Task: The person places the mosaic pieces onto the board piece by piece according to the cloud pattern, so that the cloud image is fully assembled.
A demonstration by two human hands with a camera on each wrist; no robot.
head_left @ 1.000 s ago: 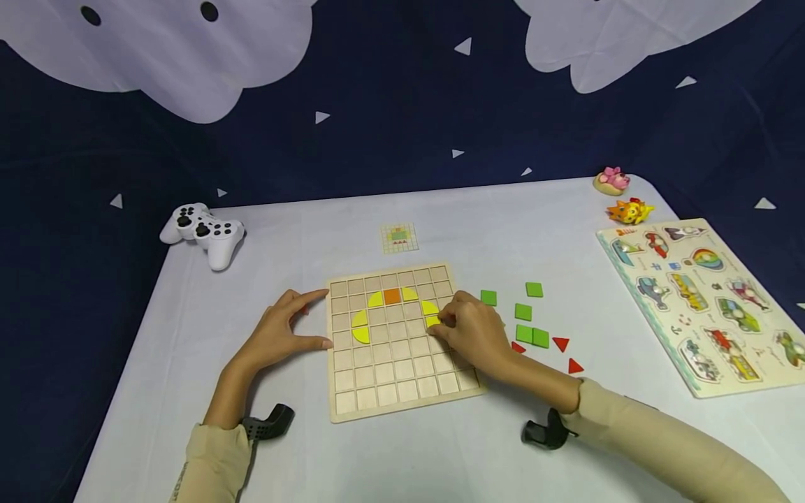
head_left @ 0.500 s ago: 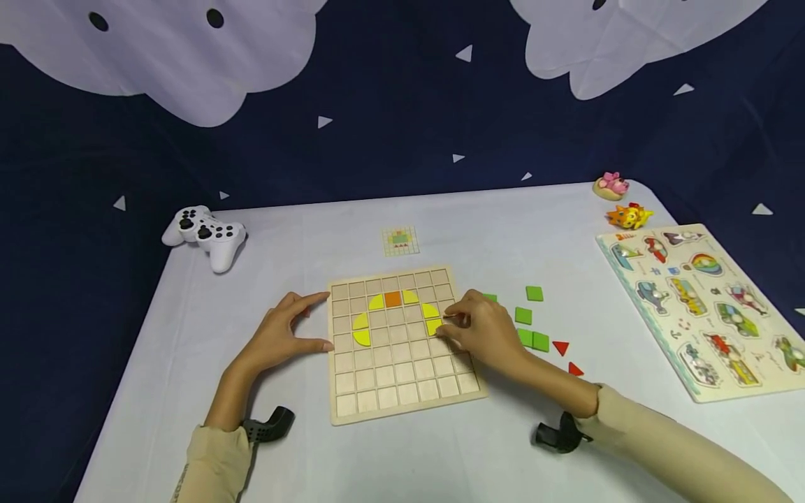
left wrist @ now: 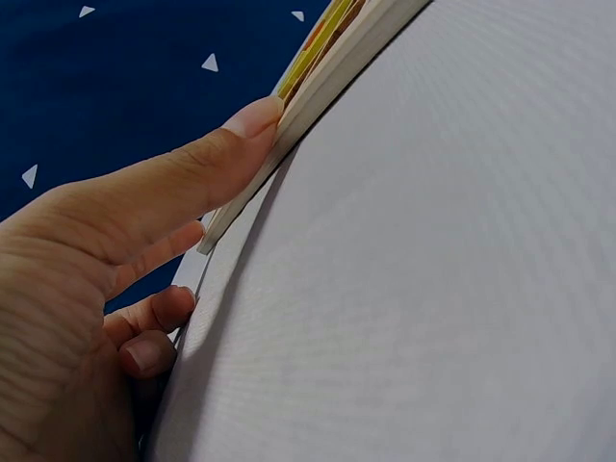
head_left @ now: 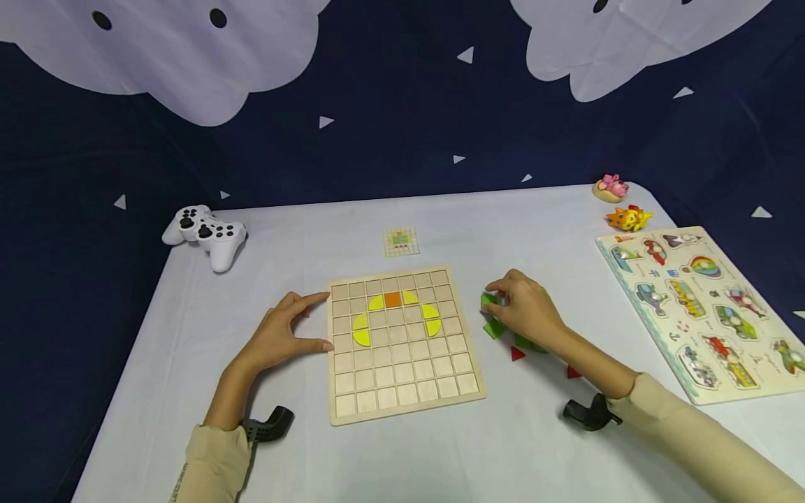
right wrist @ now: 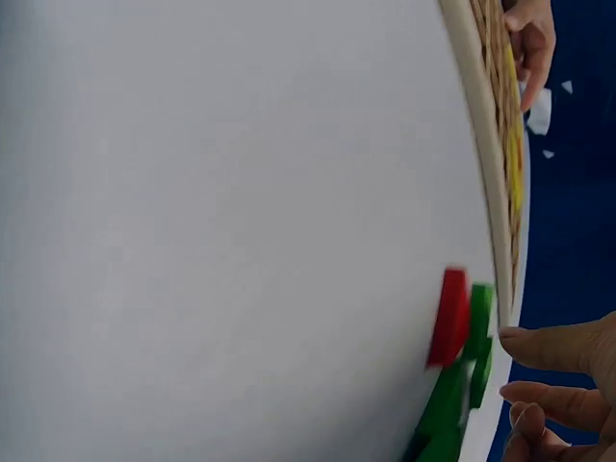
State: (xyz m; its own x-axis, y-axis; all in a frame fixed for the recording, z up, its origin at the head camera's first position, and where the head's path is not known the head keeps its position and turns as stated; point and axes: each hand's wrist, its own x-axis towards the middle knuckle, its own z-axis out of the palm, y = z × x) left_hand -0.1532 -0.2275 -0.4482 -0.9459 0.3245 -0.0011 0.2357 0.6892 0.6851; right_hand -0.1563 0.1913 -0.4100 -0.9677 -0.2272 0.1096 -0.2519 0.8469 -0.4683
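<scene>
- Green square tiles [head_left: 492, 312] lying on the white counter [head_left: 503, 433] just right of the wooden grid board [head_left: 402, 342], under the right hand [head_left: 525, 311]; fingers [head_left: 497, 286] curled over them, actual pinch impossible to tell.
- Left hand [head_left: 283, 332] spread loosely, thumb and forefinger touching the board's left edge.
- Red triangle [head_left: 517, 354] nearby.

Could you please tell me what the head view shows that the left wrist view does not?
Only the head view shows the right hand on the green tiles, the white controller and the vehicle puzzle. Only the left wrist view shows the thumb pressed against the board's edge up close. Both show the left hand at the wooden grid board.
</scene>
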